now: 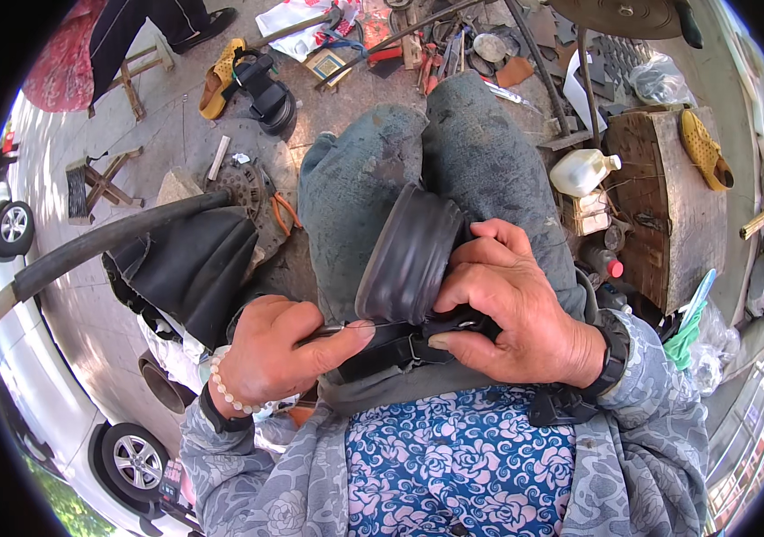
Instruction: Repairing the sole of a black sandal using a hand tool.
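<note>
A black thick-soled sandal (410, 255) rests on my lap, its sole turned up on its side and its straps with a small buckle near my waist. My right hand (512, 309) is closed around the sandal's right side, thumb and fingers pinching it by the straps. My left hand (288, 349) is closed on a slim metal tool, probably an awl, whose thin tip points at the sandal's near edge. The tool's handle is mostly hidden in my fingers. A similar black sandal (267, 98) stands on the pavement ahead, beside a yellow clog (221, 80).
Black leather sheet (198, 264) and a long curved bar (113, 237) lie to my left. Scattered hand tools (435, 54) cover the ground ahead. On the right are a wooden box (668, 206) with another yellow clog and a white jug (583, 172). A person sits far left.
</note>
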Demonstrator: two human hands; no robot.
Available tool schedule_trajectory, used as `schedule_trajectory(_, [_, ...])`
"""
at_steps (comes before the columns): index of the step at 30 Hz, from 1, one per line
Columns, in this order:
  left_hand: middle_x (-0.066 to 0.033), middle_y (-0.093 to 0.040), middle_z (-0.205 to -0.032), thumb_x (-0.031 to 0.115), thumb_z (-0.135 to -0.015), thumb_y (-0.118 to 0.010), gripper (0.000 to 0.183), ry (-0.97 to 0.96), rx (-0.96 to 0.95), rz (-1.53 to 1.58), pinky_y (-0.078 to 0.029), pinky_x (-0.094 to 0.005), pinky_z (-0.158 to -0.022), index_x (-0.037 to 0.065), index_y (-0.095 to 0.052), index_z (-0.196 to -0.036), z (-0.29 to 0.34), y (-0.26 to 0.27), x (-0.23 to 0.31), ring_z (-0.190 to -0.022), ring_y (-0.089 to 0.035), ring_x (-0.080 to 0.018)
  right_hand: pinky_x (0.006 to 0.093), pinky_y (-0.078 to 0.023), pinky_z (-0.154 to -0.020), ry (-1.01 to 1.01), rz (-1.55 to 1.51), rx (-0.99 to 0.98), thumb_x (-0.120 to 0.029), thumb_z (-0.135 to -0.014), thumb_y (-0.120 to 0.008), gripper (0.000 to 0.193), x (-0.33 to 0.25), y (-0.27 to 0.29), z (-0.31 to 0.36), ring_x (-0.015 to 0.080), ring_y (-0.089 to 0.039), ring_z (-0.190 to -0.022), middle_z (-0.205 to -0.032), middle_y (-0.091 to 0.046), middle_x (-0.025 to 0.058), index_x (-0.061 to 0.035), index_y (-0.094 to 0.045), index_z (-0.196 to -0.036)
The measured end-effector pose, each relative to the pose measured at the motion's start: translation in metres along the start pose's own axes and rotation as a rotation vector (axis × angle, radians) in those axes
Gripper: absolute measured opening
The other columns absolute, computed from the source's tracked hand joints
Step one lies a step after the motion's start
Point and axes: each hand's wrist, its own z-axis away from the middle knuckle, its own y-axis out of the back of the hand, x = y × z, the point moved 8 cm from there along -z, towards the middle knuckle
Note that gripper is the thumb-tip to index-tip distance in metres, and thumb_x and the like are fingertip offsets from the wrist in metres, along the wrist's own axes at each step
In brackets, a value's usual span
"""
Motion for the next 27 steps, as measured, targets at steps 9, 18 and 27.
schedule_trajectory(9, [0.002, -0.038, -0.065, 0.011, -0.061, -0.068, 0.048, -0.102, 0.071, -0.062, -0.034, -0.029, -0.045, 0.019, -0.067, -0.108, -0.009, 0.006, 0.006, -0.05, -0.044, -0.0127, 0.0446, -0.031, -0.097, -0.05, -0.042, -0.028, -0.007, -0.062, -0.076, 0.034, 0.01, 0.002, 0.0, 0.0248, -0.055, -0.088, -0.08, -0.054, 0.002, -0.012, -0.054, -0.088])
schedule_trajectory(18, [-0.0004, -0.042, -0.069, 0.008, -0.066, -0.069, 0.038, -0.156, 0.088, -0.062, -0.033, -0.0264, -0.04, 0.013, -0.067, -0.104, -0.01, 0.006, 0.011, -0.047, -0.042, -0.0097, 0.0426, -0.03, -0.096, -0.096, -0.11, -0.04, -0.007, -0.062, -0.076, 0.029, 0.014, 0.001, -0.006, 0.023, -0.055, -0.084, -0.079, -0.053, 0.0005, -0.0138, -0.055, -0.081])
schedule_trajectory(27, [-0.001, -0.039, -0.06, 0.002, -0.067, -0.067, 0.038, 0.165, 0.01, 0.522, -0.033, -0.028, -0.038, 0.01, -0.067, -0.104, -0.006, -0.006, -0.011, -0.041, -0.041, -0.0141, 0.0387, -0.03, -0.093, -0.126, -0.134, -0.068, -0.007, -0.061, -0.075, 0.026, 0.016, -0.003, -0.012, 0.0198, -0.055, -0.083, -0.076, -0.053, -0.0023, -0.0151, -0.056, -0.077])
